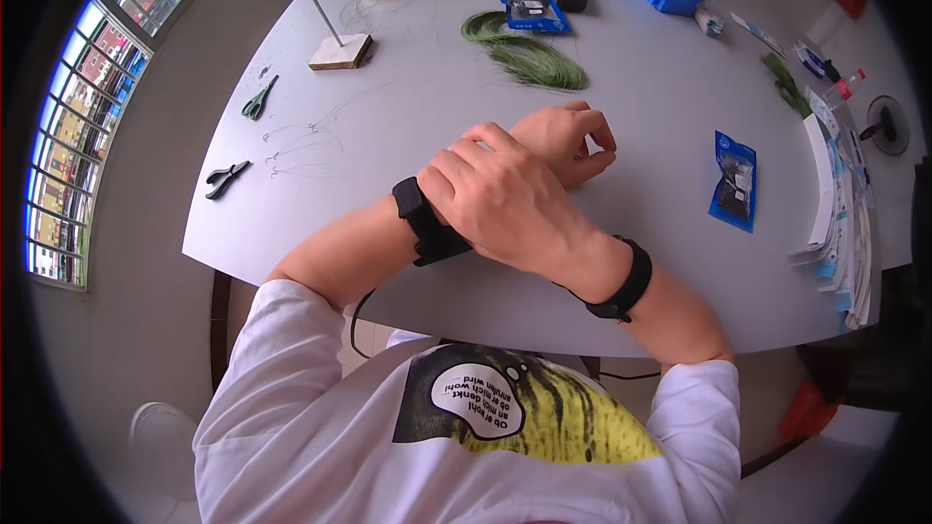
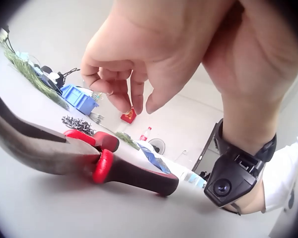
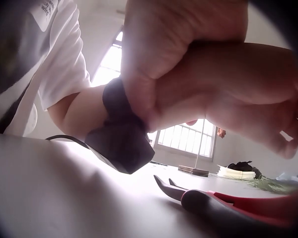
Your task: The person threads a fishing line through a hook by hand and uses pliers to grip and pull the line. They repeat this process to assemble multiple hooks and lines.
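In the head view my right hand (image 1: 510, 199) lies across my left wrist and grips it beside the black strap (image 1: 427, 223). In the right wrist view its thumb presses under that wrist. My left hand (image 1: 568, 141) hangs over the table with fingers loosely curled and nothing between them. Below the hands, the left wrist view shows pliers (image 2: 134, 173) with red and black handles lying on the table. A small pile of dark pieces (image 2: 78, 124) sits behind them. The hands hide the pliers from the head view.
Scissors (image 1: 259, 99), a black-handled cutting tool (image 1: 227, 180) and thin lines with hooks (image 1: 275, 160) lie to the left. A rod stands in a wooden block (image 1: 340, 52). Green strands (image 1: 529, 58) lie beyond the hands. To the right are a blue packet (image 1: 735, 184) and stacked packaging (image 1: 843, 233).
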A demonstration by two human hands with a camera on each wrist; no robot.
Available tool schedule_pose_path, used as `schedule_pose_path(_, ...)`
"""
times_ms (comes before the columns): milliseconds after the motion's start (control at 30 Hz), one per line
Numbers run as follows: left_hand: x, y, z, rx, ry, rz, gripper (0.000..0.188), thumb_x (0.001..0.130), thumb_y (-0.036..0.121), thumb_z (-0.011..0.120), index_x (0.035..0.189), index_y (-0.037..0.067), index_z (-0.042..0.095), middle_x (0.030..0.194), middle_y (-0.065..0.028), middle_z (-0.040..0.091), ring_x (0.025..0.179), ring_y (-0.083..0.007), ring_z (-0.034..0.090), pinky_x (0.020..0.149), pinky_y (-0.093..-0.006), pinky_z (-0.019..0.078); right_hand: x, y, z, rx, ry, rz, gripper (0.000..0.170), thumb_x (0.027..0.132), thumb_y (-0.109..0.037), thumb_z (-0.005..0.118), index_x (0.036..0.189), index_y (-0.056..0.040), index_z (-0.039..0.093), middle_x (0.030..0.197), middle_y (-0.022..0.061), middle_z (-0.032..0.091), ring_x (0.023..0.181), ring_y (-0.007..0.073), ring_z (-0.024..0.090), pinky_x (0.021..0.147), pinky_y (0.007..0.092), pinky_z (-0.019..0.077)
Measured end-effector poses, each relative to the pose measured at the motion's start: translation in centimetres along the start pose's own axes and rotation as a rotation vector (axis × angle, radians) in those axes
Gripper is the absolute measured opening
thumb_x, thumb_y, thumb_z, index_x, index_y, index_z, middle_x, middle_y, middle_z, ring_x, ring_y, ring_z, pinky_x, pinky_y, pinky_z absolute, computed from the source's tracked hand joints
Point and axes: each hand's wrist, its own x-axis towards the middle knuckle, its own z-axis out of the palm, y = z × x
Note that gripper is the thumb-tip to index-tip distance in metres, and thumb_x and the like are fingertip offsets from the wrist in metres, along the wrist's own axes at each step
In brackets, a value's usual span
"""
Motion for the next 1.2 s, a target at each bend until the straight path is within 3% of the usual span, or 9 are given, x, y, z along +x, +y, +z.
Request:
schedule_pose_path(267,0.4,0.1,-0.7,-0.093,-0.031,-0.112,0.017,0.082,0.015,0.071,0.095,0.004,0.067,0.091,-0.0097,0.067,0.078,-0.0191,0.065,0.067,-0.0316,0.0518,0.1,0.5,-0.8,-0.035,-0.029,0.018,0.007,0.079,-0.014,0.062,0.08,-0.0077,0.062,0.076,0.0021,0.061,0.076,0.0159,0.06,0.085,0.0308,0.0439)
schedule_pose_path(333,0.0,-0.3,-1.5,-0.111,0.002,-0.016,0.014,0.084,0.011,0.069,0.094,0.002,0.065,0.088,-0.0105,0.065,0.076,-0.021,0.066,0.064,-0.0306,0.0533,-0.1,2.2,-2.0,-0.038,-0.007,0.064,0.01,0.078,-0.016,0.065,0.083,-0.0071,0.064,0.078,0.0031,0.063,0.079,0.0169,0.062,0.088,0.0306,0.0435)
schedule_pose_path(433,-0.3,-0.9,-3.2,-0.619,0.271,0.218,0.013,0.083,0.008,0.069,0.093,0.001,0.065,0.084,-0.0088,0.064,0.076,-0.0197,0.066,0.062,-0.0279,0.0518,-0.2,6.7,-5.7,0.495,0.268,0.333,0.026,0.077,-0.024,0.074,0.093,-0.0043,0.067,0.091,0.0081,0.069,0.088,0.0216,0.066,0.086,0.0331,0.0488)
schedule_pose_path(533,-0.4,4.3,-5.1,0.003,0.108,0.041,0.009,0.083,0.007,0.068,0.09,0.002,0.065,0.083,-0.0067,0.065,0.075,-0.0174,0.064,0.058,-0.0291,0.0488,-1.1,11.2,-5.2,0.869,0.61,0.659,0.027,0.082,-0.028,0.072,0.096,-0.0048,0.068,0.085,0.0113,0.071,0.078,0.0217,0.069,0.075,0.029,0.0531)
schedule_pose_path(600,-0.9,6.1,-4.1,0.036,0.108,0.204,0.01,0.081,0.008,0.07,0.089,0.003,0.065,0.083,-0.0066,0.064,0.076,-0.0214,0.063,0.061,-0.032,0.0491,-1.4,12.6,-5.1,1.172,0.688,0.828,0.011,0.094,-0.01,0.061,0.097,0.0011,0.06,0.084,0.0016,0.062,0.076,0.0065,0.056,0.068,0.0196,0.0466)
schedule_pose_path(733,-1.3,7.3,-0.9,0.017,0.054,0.532,0.021,0.077,0.01,0.073,0.095,0.005,0.063,0.09,-0.0082,0.062,0.085,-0.0292,0.059,0.071,-0.0369,0.0496,-2.3,13.3,-3.9,1.083,0.665,0.698,0.013,0.097,-0.013,0.059,0.097,-0.0003,0.059,0.084,0.0014,0.062,0.077,0.007,0.056,0.07,0.02,0.0471)
schedule_pose_path(1033,-1.9,7.1,0.1,-0.135,-0.106,0.492,0.031,0.076,0.007,0.073,0.104,0.003,0.061,0.101,-0.0125,0.062,0.085,-0.0289,0.062,0.073,-0.0344,0.0517,-2.1,12.8,-4.1,1.284,0.691,0.728,0.016,0.097,-0.014,0.059,0.095,0.0017,0.057,0.082,0.0018,0.062,0.074,0.0078,0.057,0.067,0.0203,0.0476)
schedule_pose_path(1133,-2.0,7.3,-0.1,-0.079,-0.074,0.497,0.031,0.076,0.007,0.072,0.105,0.002,0.061,0.1,-0.0118,0.062,0.083,-0.0276,0.063,0.07,-0.0344,0.0513,-2.3,12.4,-4.4,0.915,0.564,0.818,0.015,0.093,-0.011,0.064,0.095,0.0029,0.06,0.081,0.0031,0.064,0.072,0.0075,0.059,0.065,0.0202,0.0482)
schedule_pose_path(1200,-2.0,7.5,-0.3,-0.027,-0.043,0.44,0.031,0.077,0.008,0.072,0.106,0.002,0.061,0.1,-0.011,0.062,0.082,-0.0265,0.063,0.069,-0.034,0.0509,-2.6,12.0,-4.1,0.518,0.369,0.91,0.021,0.084,-0.026,0.069,0.093,-0.0066,0.068,0.077,0.0084,0.071,0.071,0.0214,0.068,0.071,0.0307,0.0534)
